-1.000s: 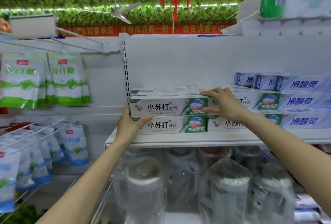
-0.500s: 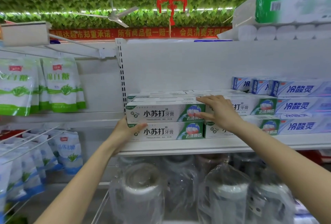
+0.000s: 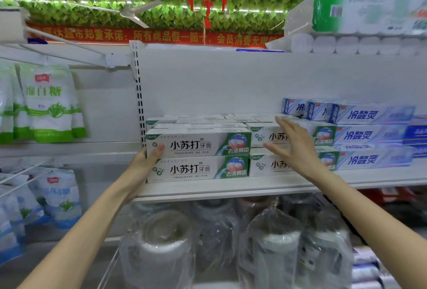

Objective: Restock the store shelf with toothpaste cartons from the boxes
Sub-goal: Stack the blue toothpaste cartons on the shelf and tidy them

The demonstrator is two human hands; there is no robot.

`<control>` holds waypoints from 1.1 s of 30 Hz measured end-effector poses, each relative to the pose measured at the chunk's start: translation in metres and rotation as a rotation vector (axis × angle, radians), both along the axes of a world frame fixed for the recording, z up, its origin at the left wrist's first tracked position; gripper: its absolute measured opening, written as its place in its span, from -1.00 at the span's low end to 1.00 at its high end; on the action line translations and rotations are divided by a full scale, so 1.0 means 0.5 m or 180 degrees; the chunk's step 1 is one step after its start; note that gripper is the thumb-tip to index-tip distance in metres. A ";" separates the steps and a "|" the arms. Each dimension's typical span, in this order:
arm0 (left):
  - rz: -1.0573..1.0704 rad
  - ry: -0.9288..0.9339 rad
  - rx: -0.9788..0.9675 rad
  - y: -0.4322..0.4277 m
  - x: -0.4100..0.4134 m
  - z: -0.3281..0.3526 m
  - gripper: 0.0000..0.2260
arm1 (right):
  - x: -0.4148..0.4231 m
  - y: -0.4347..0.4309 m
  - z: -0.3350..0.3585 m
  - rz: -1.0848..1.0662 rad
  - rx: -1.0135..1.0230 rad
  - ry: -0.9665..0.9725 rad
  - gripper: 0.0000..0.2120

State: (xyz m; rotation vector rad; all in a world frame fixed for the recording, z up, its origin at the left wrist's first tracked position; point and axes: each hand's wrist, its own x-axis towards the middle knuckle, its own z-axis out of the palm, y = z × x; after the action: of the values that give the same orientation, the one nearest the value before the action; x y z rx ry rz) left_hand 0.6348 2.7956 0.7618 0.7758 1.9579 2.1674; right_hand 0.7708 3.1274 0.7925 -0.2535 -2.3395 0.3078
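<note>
Top carton point(image 3: 198, 144) is laid on the shelf point(image 3: 231, 190), front-left stack, long axis L-R, print facing out. Its L end is seemingly clasped by left grip point(image 3: 144, 161); right grip point(image 3: 293, 147) is released, fingers straight.

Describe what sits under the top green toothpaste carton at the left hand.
Another green carton sits beneath the top carton, resting on the white shelf. The left hand covers its left end.

L hand point(image 3: 144, 163) grips top carton point(image 3: 198, 143), R hand point(image 3: 293, 150) splayed nearby.
</note>
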 end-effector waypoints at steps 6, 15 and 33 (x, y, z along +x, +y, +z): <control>-0.0055 0.0152 -0.0178 -0.002 0.004 0.001 -0.14 | 0.054 0.106 -0.050 -0.0747 -0.0400 0.0005 0.00; 0.0373 0.0120 -0.0369 0.016 0.025 0.011 -0.49 | 0.040 0.118 -0.086 -0.0872 -0.0796 0.0388 0.02; 0.0423 0.0357 -0.0302 0.013 0.022 0.006 -0.45 | 0.023 0.025 -0.049 -0.0621 -0.0674 0.0992 -0.07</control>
State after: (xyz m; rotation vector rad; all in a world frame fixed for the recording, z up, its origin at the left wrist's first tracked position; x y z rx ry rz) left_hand 0.6460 2.8020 0.7647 0.7895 2.2092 2.1257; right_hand 0.7824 3.1400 0.7683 -0.4965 -1.9591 0.4639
